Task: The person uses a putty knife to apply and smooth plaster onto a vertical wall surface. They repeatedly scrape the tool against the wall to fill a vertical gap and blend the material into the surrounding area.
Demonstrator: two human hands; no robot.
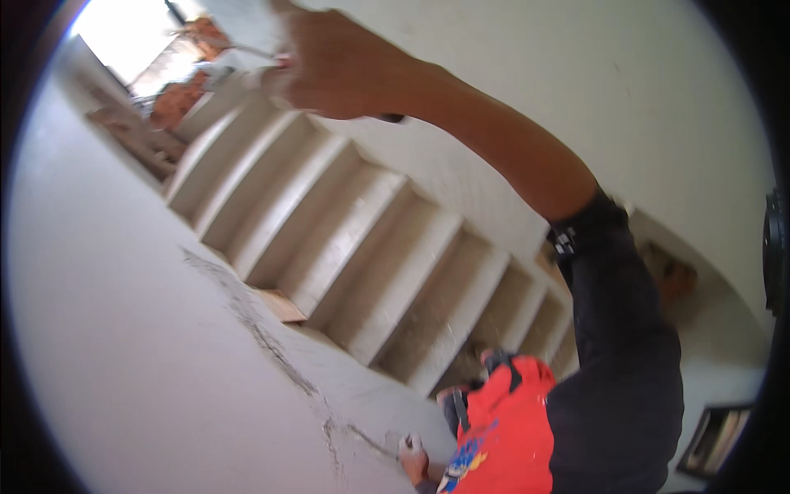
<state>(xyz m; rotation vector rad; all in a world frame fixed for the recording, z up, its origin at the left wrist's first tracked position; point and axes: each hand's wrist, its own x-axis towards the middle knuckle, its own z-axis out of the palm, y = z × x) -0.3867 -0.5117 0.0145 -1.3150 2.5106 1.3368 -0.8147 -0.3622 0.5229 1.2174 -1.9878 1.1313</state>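
Note:
My right hand (317, 70) is raised at the upper left, blurred by motion, its arm reaching across in a dark sleeve. Its fingers are closed round a hand tool whose dark handle end (393, 118) sticks out below the fist; a thin greyish edge shows beyond the fingers, too blurred to name. Low in the picture, my left hand (414, 459) is against the pale wall (164, 370), beside a small grey patch. Its fingers are bent closed, with a small dark spot between them that I cannot make out. A rough grey crack-like line (276, 350) runs along this wall.
Pale concrete stairs (362, 239) run diagonally through the middle. A small flat board (281, 305) lies at their wall side. Bricks (179, 99) and planks (136, 136) are near a bright opening at the upper left. A dark-framed opening (714, 440) is at the lower right.

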